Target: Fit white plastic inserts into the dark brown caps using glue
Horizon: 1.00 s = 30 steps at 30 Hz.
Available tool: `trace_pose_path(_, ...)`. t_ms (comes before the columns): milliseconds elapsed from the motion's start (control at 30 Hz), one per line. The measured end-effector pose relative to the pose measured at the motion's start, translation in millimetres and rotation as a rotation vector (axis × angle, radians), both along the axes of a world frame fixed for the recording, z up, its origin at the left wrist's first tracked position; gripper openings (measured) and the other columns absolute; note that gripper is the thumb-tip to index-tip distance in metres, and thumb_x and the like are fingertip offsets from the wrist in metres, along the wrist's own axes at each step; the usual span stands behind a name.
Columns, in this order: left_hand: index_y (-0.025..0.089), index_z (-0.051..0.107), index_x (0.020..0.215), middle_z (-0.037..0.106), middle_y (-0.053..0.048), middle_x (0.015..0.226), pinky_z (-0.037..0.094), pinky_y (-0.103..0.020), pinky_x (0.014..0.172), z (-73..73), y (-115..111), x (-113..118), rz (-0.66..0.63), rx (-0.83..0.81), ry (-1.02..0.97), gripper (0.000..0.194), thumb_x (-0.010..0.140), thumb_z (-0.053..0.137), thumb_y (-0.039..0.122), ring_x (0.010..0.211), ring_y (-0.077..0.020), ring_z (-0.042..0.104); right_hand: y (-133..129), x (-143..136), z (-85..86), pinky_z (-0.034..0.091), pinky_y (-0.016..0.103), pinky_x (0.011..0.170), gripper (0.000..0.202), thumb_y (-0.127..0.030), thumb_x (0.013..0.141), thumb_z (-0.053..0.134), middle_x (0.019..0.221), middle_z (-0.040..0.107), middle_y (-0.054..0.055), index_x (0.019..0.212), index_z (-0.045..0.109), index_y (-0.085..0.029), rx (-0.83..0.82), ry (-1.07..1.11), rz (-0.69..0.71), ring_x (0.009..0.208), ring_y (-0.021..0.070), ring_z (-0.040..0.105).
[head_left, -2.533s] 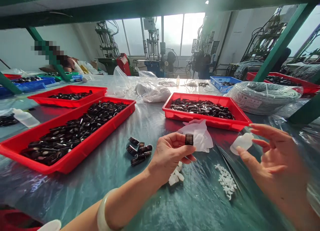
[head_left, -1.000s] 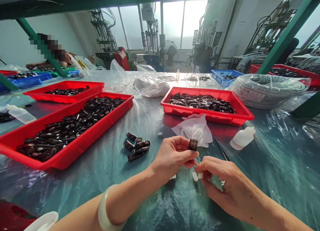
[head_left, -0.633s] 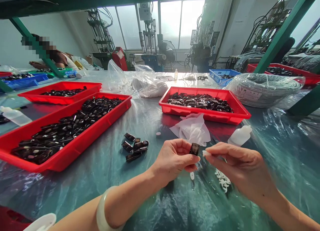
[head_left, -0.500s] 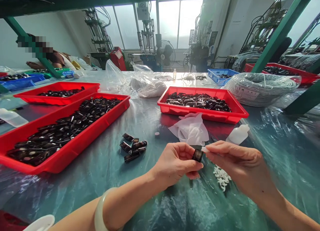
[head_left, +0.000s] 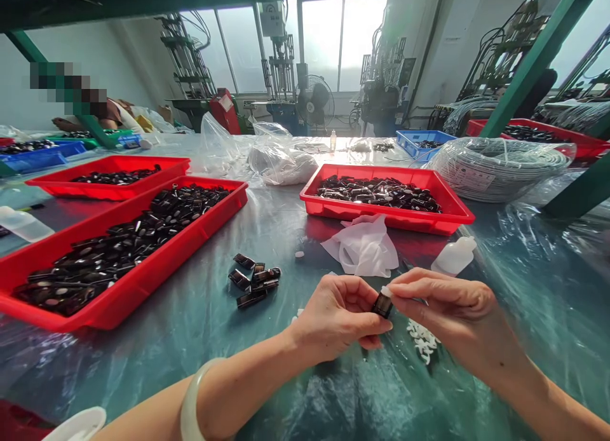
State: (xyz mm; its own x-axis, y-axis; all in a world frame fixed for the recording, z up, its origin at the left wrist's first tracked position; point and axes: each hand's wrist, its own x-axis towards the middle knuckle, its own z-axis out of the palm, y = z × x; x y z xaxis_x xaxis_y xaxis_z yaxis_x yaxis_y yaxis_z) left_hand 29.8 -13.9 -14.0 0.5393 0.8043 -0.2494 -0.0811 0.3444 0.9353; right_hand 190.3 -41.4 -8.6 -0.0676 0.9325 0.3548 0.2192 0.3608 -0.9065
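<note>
My left hand (head_left: 340, 314) is closed on a small dark, glossy plastic piece (head_left: 382, 304), pinched between thumb and fingers. At its top edge my right hand (head_left: 443, 304) pinches a tiny white piece (head_left: 386, 291), which appears to touch the dark piece; its exact shape is hidden by my fingers. Beneath the right hand lies a pile of small white pieces (head_left: 423, 340). Several more dark plastic pieces (head_left: 255, 280) form a loose group left of my left hand. One small white bit (head_left: 299, 255) lies apart on the table.
Red trays full of dark pieces stand at left (head_left: 90, 320), far left (head_left: 107, 190) and ahead (head_left: 381, 220). Crumpled white sheeting (head_left: 365, 250) and a white plastic bottle (head_left: 454, 257) lie beyond my hands. A wrapped cable coil (head_left: 500, 168) sits at right; a person (head_left: 112, 114) is far left.
My right hand has brought the white piece down onto the dark piece's top edge. The dark piece has tilted and shifted slightly right and down in my left hand.
</note>
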Motion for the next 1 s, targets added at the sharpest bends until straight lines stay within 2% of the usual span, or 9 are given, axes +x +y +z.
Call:
trace_pose_path(267,0.012,0.058,0.064,0.057,0.003,0.052,0.043,-0.018,0.039,0.2,0,-2,-0.028,0.019,0.025,0.023,0.055,0.076,0.023,0.040,-0.0081,0.053,0,5,2.4,0.049,0.022,0.054,0.010,-0.023,0.076,0.061,0.074,0.065,0.003,0.071,0.071,-0.023,-0.028,-0.147,0.072,0.063,0.0133,0.059)
trace_pose_path(700,0.012,0.059,0.063,0.055,0.003,0.049,0.043,-0.018,0.040,1.5,1,-7,-0.122,0.024,0.037,0.016,0.057,0.073,0.019,0.038,-0.0073,0.050,0,10,4.0,0.047,0.021,0.057,0.013,-0.022,0.080,0.057,0.077,0.065,0.002,0.077,0.070,-0.024,-0.047,-0.208,0.201,0.065,0.0123,0.058)
trace_pose_path(900,0.012,0.060,0.063,0.054,0.003,0.048,0.042,-0.018,0.039,0.7,1,-7,-0.117,0.036,0.057,0.017,0.058,0.073,0.020,0.038,-0.0078,0.051,-1,10,5.2,0.046,0.023,0.056,0.015,-0.023,0.082,0.054,0.079,0.063,0.003,0.078,0.069,-0.023,-0.066,-0.211,0.232,0.066,0.0127,0.056)
trace_pose_path(1000,0.012,0.058,0.062,0.056,0.003,0.050,0.043,-0.019,0.039,2.7,2,-5,-0.072,0.045,0.052,0.019,0.057,0.074,0.021,0.039,-0.0088,0.053,-1,8,3.4,0.046,0.023,0.056,0.015,-0.025,0.082,0.054,0.082,0.063,0.004,0.084,0.069,-0.021,-0.043,-0.178,0.213,0.065,0.0122,0.056)
